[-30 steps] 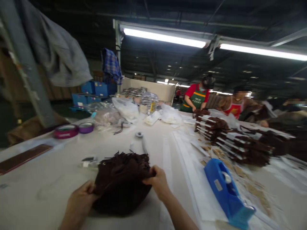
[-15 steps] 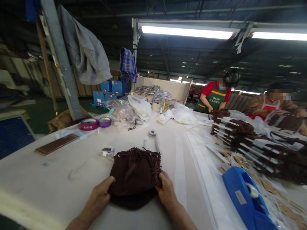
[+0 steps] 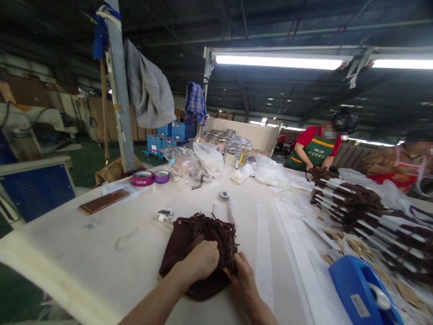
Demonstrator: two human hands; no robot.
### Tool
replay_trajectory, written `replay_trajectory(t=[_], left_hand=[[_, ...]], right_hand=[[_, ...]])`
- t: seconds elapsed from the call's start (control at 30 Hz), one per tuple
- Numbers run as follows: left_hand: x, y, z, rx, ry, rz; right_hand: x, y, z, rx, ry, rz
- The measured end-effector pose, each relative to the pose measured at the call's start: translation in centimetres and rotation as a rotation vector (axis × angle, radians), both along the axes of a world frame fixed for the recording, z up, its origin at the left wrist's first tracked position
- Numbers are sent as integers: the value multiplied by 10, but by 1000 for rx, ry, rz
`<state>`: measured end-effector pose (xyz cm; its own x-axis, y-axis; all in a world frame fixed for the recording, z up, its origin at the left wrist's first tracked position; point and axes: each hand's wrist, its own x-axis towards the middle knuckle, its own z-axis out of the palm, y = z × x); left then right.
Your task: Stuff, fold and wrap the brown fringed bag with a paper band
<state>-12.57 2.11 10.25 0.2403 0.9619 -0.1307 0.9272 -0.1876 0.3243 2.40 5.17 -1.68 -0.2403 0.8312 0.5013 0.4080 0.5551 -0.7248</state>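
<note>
A dark brown fringed bag (image 3: 177, 243) with small metal eyelets lies on the white table in front of me. My left hand (image 3: 204, 259) is closed over the middle of its front, with bunched brown material at the fingers. At the bag's lower right edge, my right hand (image 3: 244, 276) pinches the side beside the fringe. The fingertips of both hands are partly hidden. Just behind the bag are a small clear-wrapped item (image 3: 165, 217) and a small roll (image 3: 223, 195).
A phone (image 3: 104, 201) and two tape rolls (image 3: 143, 178) lie at the left. Stacked brown bags (image 3: 375, 216) and a blue tape dispenser (image 3: 360, 291) stand at the right. Plastic bags (image 3: 270, 170) lie farther back. Two people work across the table, one in a green apron (image 3: 316, 152).
My left hand has moved from the bag's left edge onto its front, where the material is now bunched. The right hand stays at the right edge. The view has shifted left.
</note>
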Motion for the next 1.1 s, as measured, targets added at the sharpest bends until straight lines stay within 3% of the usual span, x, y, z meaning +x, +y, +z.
replay_trajectory(t=[0.1,0.2,0.27,0.33,0.4,0.5,0.6,0.7,0.8,0.9,1.0,1.1], left_hand=[[-9,14,-22,-63,62,116],[-37,5,-40,-81,148,416],[-55,-10,-42,-76,202,603],[-68,-24,-35,-53,243,705],[-71,-28,-22,46,265,695],[-57,-13,-10,181,210,476],[-31,16,-19,100,129,230],[-15,38,-39,98,125,180],[-22,46,-53,179,149,300],[-44,46,-56,205,173,581],[-66,39,-46,177,157,848],[-73,29,-25,229,151,932]], right_hand=[[0,-2,0,37,9,-15],[-1,-6,2,25,16,-36],[-2,-7,3,-4,16,-40],[-2,-8,3,-29,22,-48],[-2,-7,2,-43,32,-54],[-1,-4,-2,-23,54,-49],[1,0,-10,23,55,-31],[2,2,-18,42,49,-25],[0,2,-21,44,95,-45],[-1,1,-18,55,104,-34],[0,1,-16,54,106,-18],[2,1,-14,27,86,-5]])
